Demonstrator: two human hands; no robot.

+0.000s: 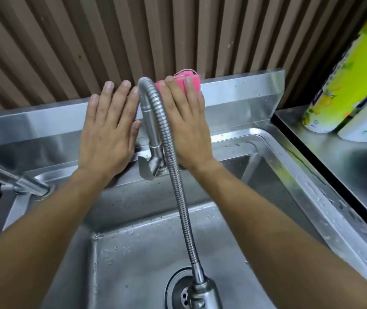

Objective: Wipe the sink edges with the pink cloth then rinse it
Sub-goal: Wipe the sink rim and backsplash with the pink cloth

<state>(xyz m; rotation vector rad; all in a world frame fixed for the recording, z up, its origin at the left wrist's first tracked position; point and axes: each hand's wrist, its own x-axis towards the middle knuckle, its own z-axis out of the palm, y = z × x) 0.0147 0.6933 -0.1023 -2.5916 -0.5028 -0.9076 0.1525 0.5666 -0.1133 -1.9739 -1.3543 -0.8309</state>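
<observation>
At the sink's far-left corner stands a second tap (21, 186). The left hand (108, 132) lies open and flat on the back upstand of the sink (240, 94), holding nothing. Between the hands arches the flexible faucet (166, 141). The right hand (187, 128) presses the pink cloth (190, 82) flat against the upstand's top edge. Sweeping left, the cloth could snag on the faucet neck.
</observation>
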